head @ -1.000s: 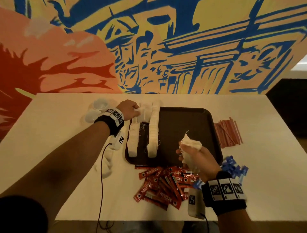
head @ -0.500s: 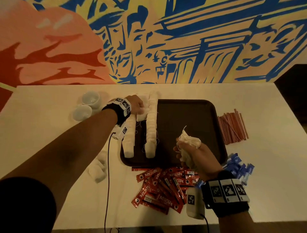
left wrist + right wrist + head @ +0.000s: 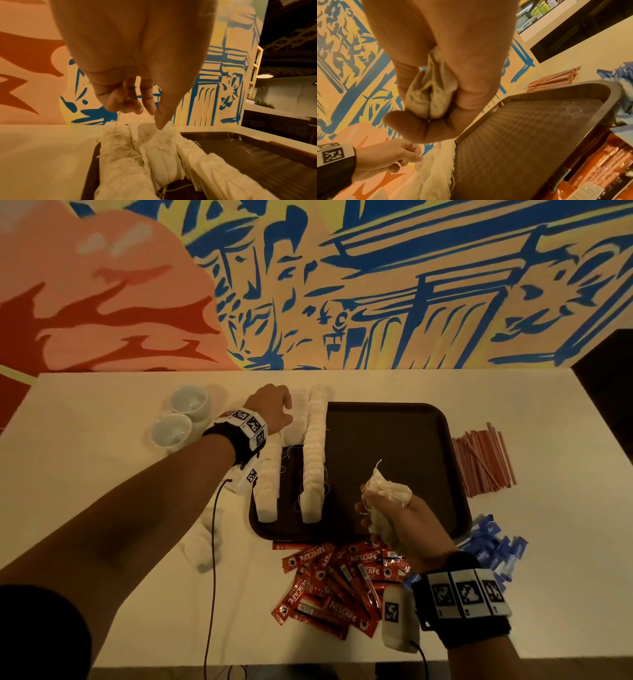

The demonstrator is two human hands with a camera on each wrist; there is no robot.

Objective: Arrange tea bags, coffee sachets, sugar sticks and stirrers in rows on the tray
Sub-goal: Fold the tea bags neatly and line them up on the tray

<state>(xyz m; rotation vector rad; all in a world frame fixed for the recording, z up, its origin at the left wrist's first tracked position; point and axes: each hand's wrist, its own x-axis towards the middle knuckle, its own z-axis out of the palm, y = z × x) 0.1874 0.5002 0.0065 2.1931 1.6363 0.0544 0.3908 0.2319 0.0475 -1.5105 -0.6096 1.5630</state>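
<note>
Lying nearest on the white table, the red Nescafé coffee sachets form a loose, overlapping heap just off the tray's near edge, with blue sugar sticks jumbled to their right. Above the sachets the right hand is closed in a fist round a crumpled bunch of tea bags, pale paper pouches with thin white strings trailing out. On the dark brown tray, which has a fine checkered texture, two tea bag rows run from near edge to far along the left side, the bags standing packed one against another, strings straggling between the rows. At the far end of the left row the left hand has its fingers curled, pinching a thin tea bag string above the bags. Reddish stirrers lie bundled right of the tray, and two white cups sit left of it.
</note>
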